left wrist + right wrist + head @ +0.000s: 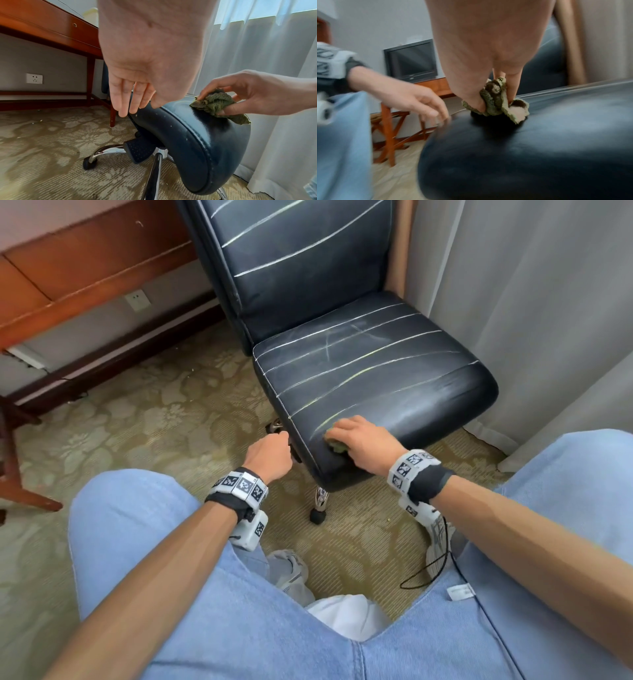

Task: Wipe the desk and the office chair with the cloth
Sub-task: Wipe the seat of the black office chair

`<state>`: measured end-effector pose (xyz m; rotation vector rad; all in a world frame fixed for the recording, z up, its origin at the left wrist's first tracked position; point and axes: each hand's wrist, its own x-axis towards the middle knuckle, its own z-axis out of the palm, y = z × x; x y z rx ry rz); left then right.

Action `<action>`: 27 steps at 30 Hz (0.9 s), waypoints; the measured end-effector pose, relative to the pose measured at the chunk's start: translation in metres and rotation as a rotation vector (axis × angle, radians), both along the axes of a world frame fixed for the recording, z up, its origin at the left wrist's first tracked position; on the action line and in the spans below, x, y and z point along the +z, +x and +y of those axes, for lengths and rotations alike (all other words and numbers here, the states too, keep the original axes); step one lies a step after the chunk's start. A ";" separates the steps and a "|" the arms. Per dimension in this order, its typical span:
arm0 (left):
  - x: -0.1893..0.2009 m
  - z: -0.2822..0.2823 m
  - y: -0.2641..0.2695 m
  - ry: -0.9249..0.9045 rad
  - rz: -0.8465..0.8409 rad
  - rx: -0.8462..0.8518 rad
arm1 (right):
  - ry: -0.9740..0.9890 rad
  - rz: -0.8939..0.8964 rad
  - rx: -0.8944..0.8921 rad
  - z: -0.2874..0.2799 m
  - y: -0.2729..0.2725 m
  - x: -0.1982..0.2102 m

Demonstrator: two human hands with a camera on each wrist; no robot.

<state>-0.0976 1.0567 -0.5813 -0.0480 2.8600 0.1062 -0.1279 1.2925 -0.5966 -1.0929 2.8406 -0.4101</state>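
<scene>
A dark blue leather office chair (370,378) stands ahead of me, its seat edge close to my knees. My right hand (356,440) grips a bunched green cloth (217,104) and presses it on the front left corner of the seat (522,142). The cloth (496,100) bulges between thumb and fingers. My left hand (270,453) hangs beside the seat's left edge, its fingers (123,97) straight and loose, just touching the rim and holding nothing. The wooden desk (85,268) runs along the wall at upper left.
Chrome chair legs with castors (89,163) spread under the seat on patterned carpet (137,422). Pale curtains (531,302) hang right of the chair. A wall socket (34,78) sits below the desk. A dark screen (411,60) stands on wooden furniture. My blue-jeaned knees (137,525) flank the chair.
</scene>
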 end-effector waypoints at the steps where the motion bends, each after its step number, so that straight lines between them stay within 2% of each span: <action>1: 0.000 0.000 0.000 0.016 0.004 0.007 | -0.018 -0.022 -0.072 0.011 -0.007 0.002; 7: 0.007 0.012 -0.008 0.124 0.057 0.083 | -0.159 -0.028 -0.562 0.079 -0.041 0.006; 10: 0.008 0.018 -0.012 0.146 0.050 0.122 | -0.209 -0.019 -0.673 0.080 -0.041 0.004; 13: 0.009 0.020 -0.012 0.192 0.028 0.151 | -0.220 -0.058 -0.699 0.066 -0.040 0.006; 16: 0.011 0.018 -0.008 0.229 0.000 0.159 | -0.194 -0.098 -0.637 0.048 -0.038 0.011; 24: 0.016 0.011 0.000 0.231 -0.030 0.122 | 0.002 -0.101 -0.176 -0.037 -0.005 0.009; 27: 0.015 0.007 0.000 0.204 -0.028 0.116 | -0.014 -0.069 -0.094 -0.053 0.001 0.010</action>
